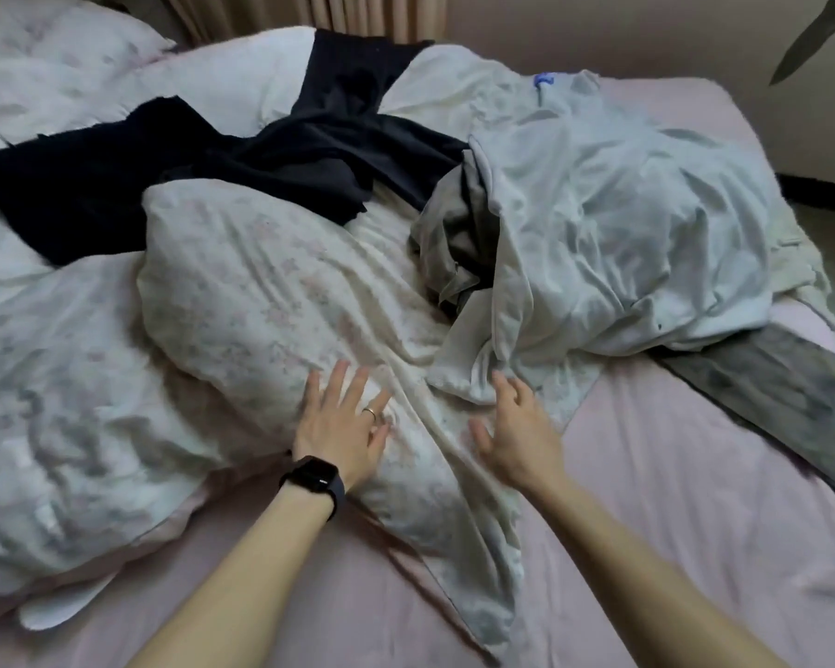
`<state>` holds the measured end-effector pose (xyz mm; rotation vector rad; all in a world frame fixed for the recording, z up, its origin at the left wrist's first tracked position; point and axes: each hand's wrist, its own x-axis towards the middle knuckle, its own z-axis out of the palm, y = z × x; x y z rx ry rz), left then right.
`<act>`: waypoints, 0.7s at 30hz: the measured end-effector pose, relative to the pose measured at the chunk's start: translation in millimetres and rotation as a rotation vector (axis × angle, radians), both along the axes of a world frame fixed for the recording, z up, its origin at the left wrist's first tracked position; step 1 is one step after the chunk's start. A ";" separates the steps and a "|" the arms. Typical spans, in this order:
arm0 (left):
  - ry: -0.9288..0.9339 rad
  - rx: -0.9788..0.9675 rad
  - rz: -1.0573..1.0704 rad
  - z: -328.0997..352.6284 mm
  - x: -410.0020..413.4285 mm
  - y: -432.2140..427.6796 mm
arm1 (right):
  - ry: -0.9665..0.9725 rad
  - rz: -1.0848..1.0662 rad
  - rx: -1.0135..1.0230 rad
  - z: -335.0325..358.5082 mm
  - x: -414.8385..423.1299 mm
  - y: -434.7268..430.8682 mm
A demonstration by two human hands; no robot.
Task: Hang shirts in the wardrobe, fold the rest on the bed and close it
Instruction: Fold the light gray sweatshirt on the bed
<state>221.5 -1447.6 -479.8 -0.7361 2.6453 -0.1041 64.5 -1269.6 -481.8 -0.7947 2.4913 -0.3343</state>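
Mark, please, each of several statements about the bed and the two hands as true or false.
1. The left hand lies flat on the floral duvet. True.
2. The right hand is a closed fist. False: its fingers are spread and hold nothing.
3. A dark garment lies on the bed beyond both hands. True.
4. The watch is on the right wrist. False: it is on the left wrist.

Floral duvet (242, 291) bunched left; beige curtain (357, 12) behind; dark leaf (811, 36) top right.

Trousers (213, 171) behind quilt (261, 282), shirt (623, 224) to its right
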 end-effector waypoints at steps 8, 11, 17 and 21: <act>0.012 0.045 0.045 -21.5 7.1 -9.5 | 0.143 -0.178 -0.261 -22.6 -24.6 -12.3; 0.106 0.161 0.054 28.3 -14.5 2.9 | 0.152 -0.097 -0.459 37.6 -19.8 11.5; 0.765 0.322 -0.351 210.0 -78.5 64.9 | 0.331 0.053 -0.582 210.8 -21.9 68.4; 0.907 0.479 -0.460 327.8 -97.3 97.8 | 0.478 0.011 -0.685 317.8 -22.8 107.9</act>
